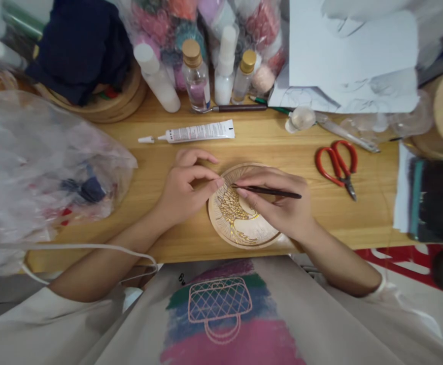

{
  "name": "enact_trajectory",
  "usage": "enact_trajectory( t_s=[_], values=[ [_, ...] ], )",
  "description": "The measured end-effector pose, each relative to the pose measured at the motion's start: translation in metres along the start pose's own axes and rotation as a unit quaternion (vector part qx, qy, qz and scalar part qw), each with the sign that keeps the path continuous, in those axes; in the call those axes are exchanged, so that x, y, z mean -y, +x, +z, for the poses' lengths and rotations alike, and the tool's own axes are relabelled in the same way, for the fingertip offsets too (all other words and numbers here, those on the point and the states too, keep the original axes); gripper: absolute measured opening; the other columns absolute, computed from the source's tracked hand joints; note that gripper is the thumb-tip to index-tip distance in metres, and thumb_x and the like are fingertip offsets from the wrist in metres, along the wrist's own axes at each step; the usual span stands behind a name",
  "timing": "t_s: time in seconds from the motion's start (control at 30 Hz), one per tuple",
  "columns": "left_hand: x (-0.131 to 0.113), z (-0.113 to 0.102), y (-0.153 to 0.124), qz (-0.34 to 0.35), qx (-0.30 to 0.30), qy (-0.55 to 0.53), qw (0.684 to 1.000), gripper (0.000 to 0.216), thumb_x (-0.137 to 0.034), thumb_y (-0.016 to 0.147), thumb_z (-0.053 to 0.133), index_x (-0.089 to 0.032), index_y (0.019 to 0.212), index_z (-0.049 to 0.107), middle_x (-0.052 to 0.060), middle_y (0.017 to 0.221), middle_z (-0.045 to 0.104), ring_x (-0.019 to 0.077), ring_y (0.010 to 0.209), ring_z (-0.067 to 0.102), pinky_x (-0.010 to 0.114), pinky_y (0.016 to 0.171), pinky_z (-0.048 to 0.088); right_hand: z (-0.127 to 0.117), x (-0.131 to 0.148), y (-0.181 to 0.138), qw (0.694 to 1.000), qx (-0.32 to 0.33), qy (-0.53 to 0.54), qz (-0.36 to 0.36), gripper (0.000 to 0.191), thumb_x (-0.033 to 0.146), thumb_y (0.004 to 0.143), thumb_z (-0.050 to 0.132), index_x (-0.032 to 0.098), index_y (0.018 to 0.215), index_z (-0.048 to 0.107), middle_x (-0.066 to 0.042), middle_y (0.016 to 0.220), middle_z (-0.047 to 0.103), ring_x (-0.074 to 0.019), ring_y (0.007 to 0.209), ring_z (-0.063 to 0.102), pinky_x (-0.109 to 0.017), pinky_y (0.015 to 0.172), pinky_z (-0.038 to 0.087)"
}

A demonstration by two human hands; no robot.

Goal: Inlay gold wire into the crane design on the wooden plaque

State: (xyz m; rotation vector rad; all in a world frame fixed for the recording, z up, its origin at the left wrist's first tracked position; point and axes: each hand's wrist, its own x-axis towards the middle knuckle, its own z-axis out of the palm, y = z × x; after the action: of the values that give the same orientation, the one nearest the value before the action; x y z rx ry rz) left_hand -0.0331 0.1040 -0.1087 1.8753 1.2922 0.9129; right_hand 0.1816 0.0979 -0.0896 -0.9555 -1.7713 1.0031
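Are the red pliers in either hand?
No, the pliers lie on the table, apart from both hands, while the right fingers hold a dark tool.

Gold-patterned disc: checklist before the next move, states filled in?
1. Disc flat on the table: ok.
2. Dark slim tool gripped in the right hand: ok.
3. Tool tip touching the disc: cannot tell, too small.
4. Left hand at the disc's upper-left rim: ok; pressure cannot tell.
5. Red-handled pliers clear of the right hand: ok.
6. White cable clear of the left forearm: not ok in this view, crosses it; contact cannot tell.
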Motion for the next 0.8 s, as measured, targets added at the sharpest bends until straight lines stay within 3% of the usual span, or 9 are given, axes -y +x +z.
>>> enact_trajectory(
  t_s=[0.8],
  values=[
    [-0.0033,0.0007,0.0003,-0.011,-0.011,-0.017,1.0,0.015,-0.031,0.086,0.071,-0.026,0.072,0.073,0.003,0.104,0.073,0.0237,0.102,0.064,0.047,0.1,0.047,0.0075,-0.0011,-0.0006,1.0,0.009,0.008,0.012,0.014,0.013,0.086,0.073,0.023,0.095,0.079,-0.003,0.094,0.08,-0.0177,0.09,0.076,-0.033,0.085,0.062]
  ],
)
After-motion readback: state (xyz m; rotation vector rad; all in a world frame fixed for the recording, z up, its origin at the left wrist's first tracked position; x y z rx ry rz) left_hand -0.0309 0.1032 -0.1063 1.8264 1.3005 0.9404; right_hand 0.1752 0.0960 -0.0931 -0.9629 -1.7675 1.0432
